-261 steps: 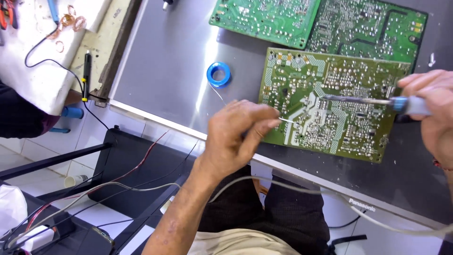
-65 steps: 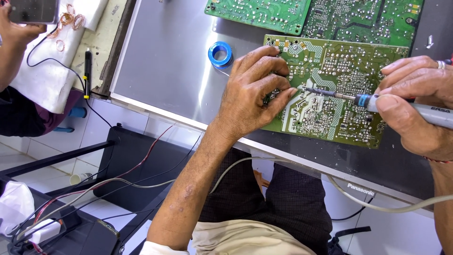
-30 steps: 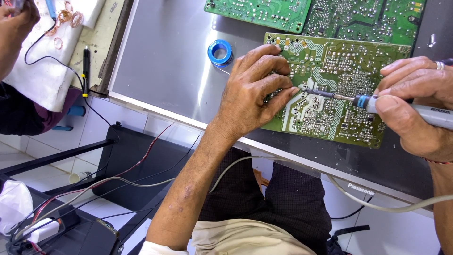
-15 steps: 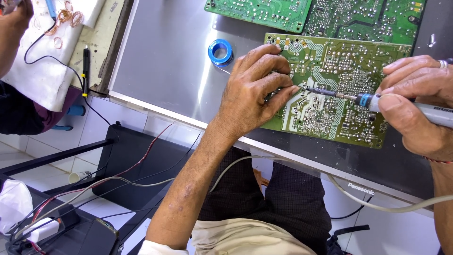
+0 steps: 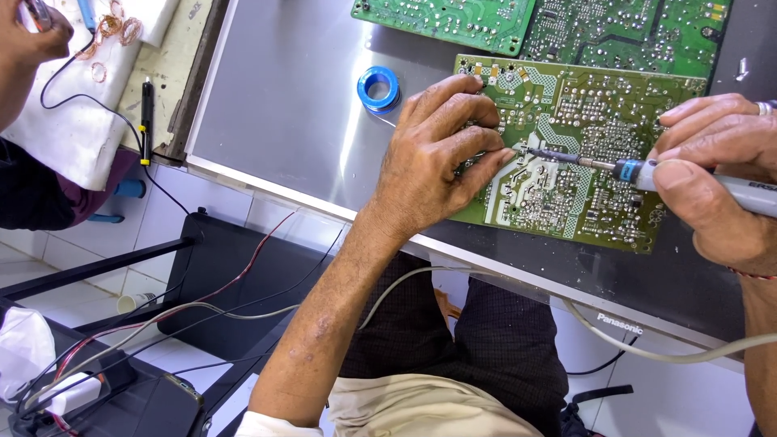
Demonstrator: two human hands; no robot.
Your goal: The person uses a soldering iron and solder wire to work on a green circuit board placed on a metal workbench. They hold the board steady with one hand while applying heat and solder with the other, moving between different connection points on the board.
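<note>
A green circuit board [image 5: 583, 174] lies solder side up on a grey metal sheet [image 5: 291, 105]. My left hand [image 5: 437, 158] rests on the board's left part, fingers bent and pinched close to the iron's tip; what it pinches is too small to see. My right hand [image 5: 716, 174] grips a soldering iron [image 5: 639, 171] with a blue collar and grey handle. Its metal tip touches the board beside my left fingertips. A grey cord [image 5: 647, 348] runs from the iron below the table edge.
A blue roll of tape [image 5: 379, 87] lies left of the board. Two more green boards [image 5: 453, 16] sit at the top. Another person's hand [image 5: 28, 40] is at the top left over a white cloth [image 5: 65, 121] with wire coils. A black probe [image 5: 147, 109] and cables hang below.
My left hand moved onto the board since the oldest frame, and the iron's tip came beside its fingers. Over the last second both hands barely shift.
</note>
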